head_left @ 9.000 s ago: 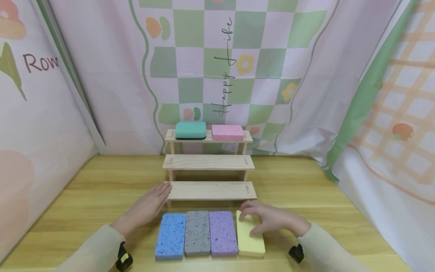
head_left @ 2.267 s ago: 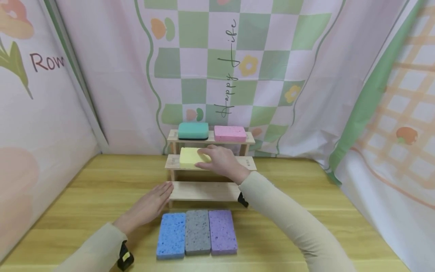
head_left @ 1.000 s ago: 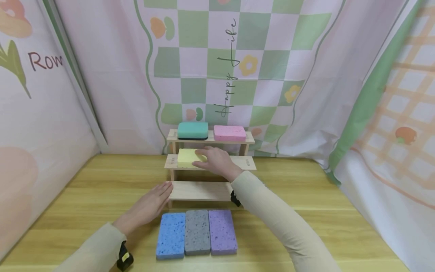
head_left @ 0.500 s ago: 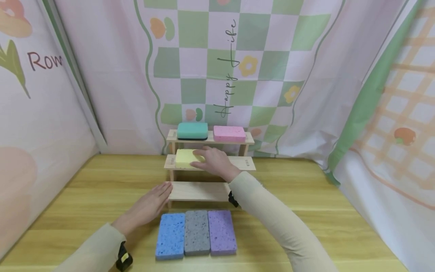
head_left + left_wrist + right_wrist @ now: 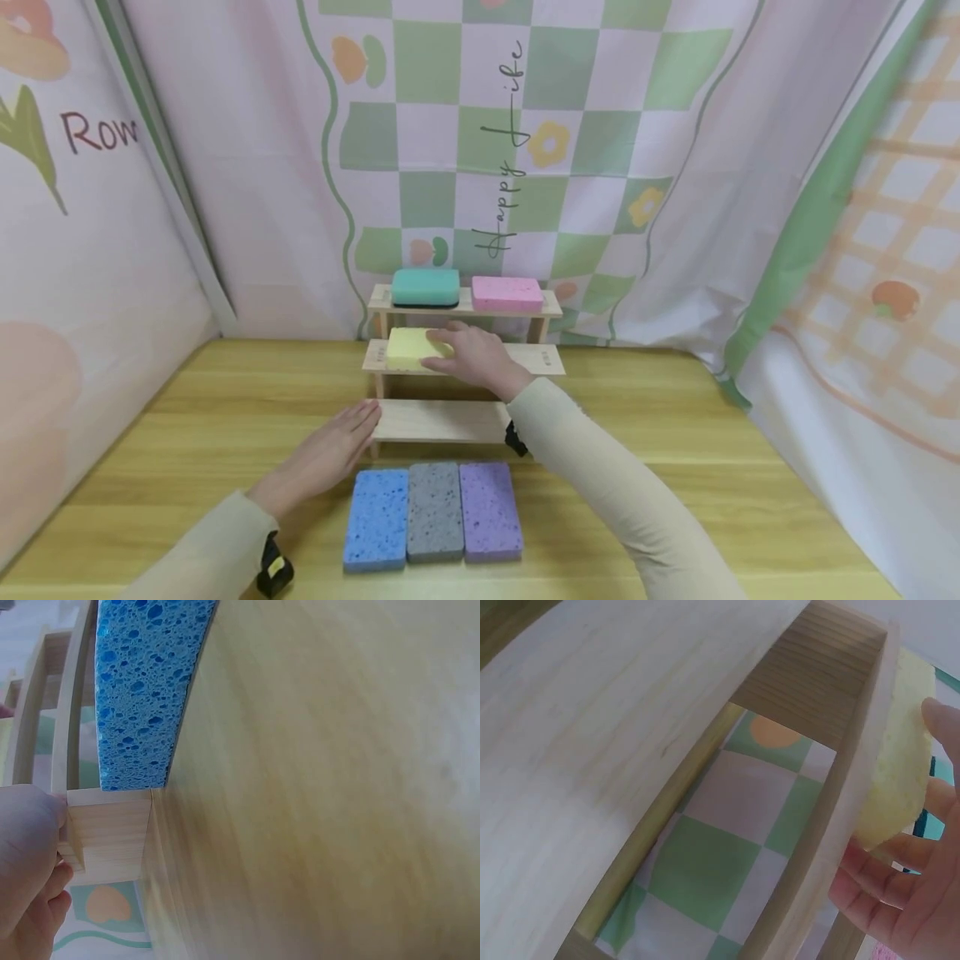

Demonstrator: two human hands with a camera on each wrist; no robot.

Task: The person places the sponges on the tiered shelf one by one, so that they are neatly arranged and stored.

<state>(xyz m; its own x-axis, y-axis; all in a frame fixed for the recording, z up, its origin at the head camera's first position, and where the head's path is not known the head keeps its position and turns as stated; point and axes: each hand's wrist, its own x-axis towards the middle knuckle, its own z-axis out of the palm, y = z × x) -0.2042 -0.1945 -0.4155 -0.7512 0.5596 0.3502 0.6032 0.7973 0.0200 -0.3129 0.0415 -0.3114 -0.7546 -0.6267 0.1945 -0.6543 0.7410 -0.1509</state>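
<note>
My right hand (image 5: 480,358) holds the right part of a pale yellow sponge (image 5: 408,348), which lies at the left of the middle step (image 5: 534,358) of a three-step wooden shelf. The right wrist view shows the yellow sponge (image 5: 904,750) at the step's edge, between thumb and fingers. My left hand (image 5: 322,458) is at the left end of the lowest step (image 5: 442,421). In the left wrist view, the thumb and fingers of that hand (image 5: 26,855) grip the step's corner. The thumb is hidden in the head view.
On the top step sit a teal sponge (image 5: 426,287) with a dark base and a pink sponge (image 5: 507,293). In front of the shelf, blue (image 5: 377,518), grey (image 5: 435,512) and purple (image 5: 491,511) sponges lie side by side on the wooden table (image 5: 660,467). Printed curtains (image 5: 585,83) enclose the table.
Since the oldest frame, my right hand has brought the yellow sponge from the table up to the middle step, then slid it slightly left. The left hand has stayed at the shelf's end.
</note>
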